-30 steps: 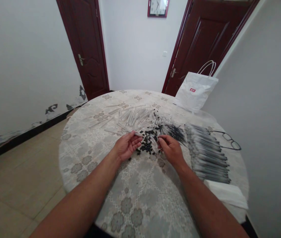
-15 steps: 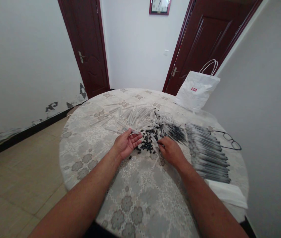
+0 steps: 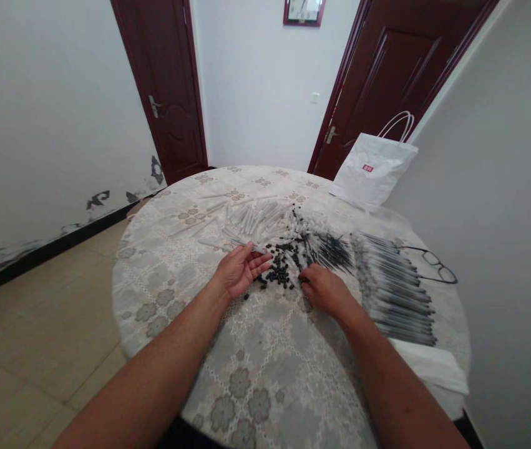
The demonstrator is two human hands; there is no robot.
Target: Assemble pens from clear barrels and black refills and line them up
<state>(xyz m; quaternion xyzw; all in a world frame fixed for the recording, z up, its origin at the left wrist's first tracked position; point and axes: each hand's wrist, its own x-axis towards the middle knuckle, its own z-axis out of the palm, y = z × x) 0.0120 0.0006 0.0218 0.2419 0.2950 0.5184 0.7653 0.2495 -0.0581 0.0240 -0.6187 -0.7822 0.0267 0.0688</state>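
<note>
Pile of small black caps point(image 3: 278, 272) sits mid table point(image 3: 265, 355). Left hand point(image 3: 239, 272) cupped, half open, beside it; right hand point(image 3: 324, 288) knuckles-up on pile, grip hidden. Caps likely light, hard, roll-prone: pinch sides.

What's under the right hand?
Right hand lies palm down on the tablecloth, fingertips at the black pieces pile. Anything pinched beneath is hidden.
</note>
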